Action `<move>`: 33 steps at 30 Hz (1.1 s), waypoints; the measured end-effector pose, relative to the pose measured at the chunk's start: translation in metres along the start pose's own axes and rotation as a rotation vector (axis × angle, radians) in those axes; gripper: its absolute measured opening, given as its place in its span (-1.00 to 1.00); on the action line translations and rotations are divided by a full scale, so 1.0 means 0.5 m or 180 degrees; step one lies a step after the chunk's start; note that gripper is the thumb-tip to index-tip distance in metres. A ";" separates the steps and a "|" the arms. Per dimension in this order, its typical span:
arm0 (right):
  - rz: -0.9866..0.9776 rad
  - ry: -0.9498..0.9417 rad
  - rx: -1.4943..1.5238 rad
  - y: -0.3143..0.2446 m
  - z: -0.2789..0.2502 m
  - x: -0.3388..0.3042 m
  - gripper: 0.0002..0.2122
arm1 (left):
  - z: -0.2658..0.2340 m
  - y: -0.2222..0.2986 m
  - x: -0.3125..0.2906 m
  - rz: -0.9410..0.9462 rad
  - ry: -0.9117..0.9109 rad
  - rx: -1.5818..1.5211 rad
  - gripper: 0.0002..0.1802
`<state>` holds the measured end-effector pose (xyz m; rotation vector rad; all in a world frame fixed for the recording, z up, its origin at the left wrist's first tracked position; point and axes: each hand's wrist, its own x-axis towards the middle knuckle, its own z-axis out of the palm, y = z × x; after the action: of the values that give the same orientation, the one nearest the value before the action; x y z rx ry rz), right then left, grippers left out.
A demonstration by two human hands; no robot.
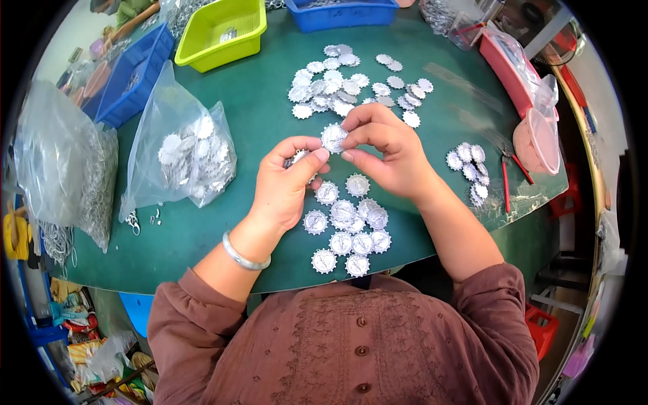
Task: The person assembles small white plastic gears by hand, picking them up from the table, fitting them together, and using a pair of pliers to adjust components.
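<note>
Between my hands is a silvery toothed metal disc with a raised design on its face. My right hand is closed, pinching its right edge with thumb and fingers. At its left edge are the thumb and forefinger of my left hand, which is closed around more toothed discs, partly hidden by the fingers. Nearer me lies a group of discs with their patterned faces up. Beyond my hands is a loose heap of plainer-looking discs.
A clear plastic bag of discs and a larger bag of chains stand at the left. Farther back are a yellow-green basket and a blue tray. To the right lie red-handled pliers, a small disc pile and a pink basket.
</note>
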<state>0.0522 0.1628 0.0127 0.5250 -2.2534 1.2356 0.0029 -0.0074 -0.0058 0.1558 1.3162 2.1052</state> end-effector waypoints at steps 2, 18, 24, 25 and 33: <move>0.0111 0.0002 0.0244 0.005 0.004 -0.004 -0.83 | 0.000 -0.004 -0.003 0.0286 0.0009 0.0208 -0.86; 0.2662 -0.0103 -0.1704 0.029 -0.308 -0.176 -0.81 | 0.015 0.020 -0.009 -0.0377 -0.0141 -0.0310 -0.84; 0.1132 0.0002 -0.2702 0.011 -0.254 -0.196 -0.76 | 0.010 0.054 -0.037 -0.0045 -0.0159 0.0063 -0.82; 0.0995 -0.0183 -0.2762 0.000 -0.243 -0.195 -0.73 | 0.011 0.065 -0.049 0.0010 -0.0203 0.0132 -0.83; 0.1072 -0.0177 -0.3020 0.027 -0.237 -0.227 -0.75 | -0.035 0.222 -0.164 0.1473 0.0120 0.1802 -0.85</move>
<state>0.1644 0.2810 -0.0110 -0.1912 -2.6931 0.1589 0.0095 -0.1003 0.0976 0.7210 2.0248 2.0284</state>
